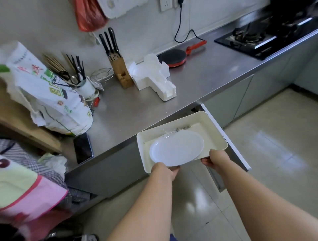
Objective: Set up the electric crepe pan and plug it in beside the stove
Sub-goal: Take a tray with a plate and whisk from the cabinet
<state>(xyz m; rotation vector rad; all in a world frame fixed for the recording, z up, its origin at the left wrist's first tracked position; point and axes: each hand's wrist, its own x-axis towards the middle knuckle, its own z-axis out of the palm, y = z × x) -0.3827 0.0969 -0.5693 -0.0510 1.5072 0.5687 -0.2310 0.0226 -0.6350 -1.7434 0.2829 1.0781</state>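
The red electric crepe pan (pixel 173 58) lies dark face up on the steel counter (pixel 215 68), left of the gas stove (pixel 254 39). Its black cord (pixel 179 22) runs up to a plug in the wall socket (pixel 180 2). I hold a cream tray (pixel 215 132) in front of the counter edge, over an open cabinet door (pixel 228 139). My left hand (pixel 165 169) grips its near left edge and my right hand (pixel 215 159) grips its near right edge. A white plate (pixel 177 148) and a small wire whisk (pixel 177 130) lie in the tray.
White foam packing (pixel 153 77) lies beside the crepe pan. A wooden knife block (pixel 118 63), a utensil cup (pixel 85 87), a large printed sack (pixel 49 99) and a phone (pixel 83 148) crowd the counter's left part. A free wall socket (pixel 166 4) is left of the plug.
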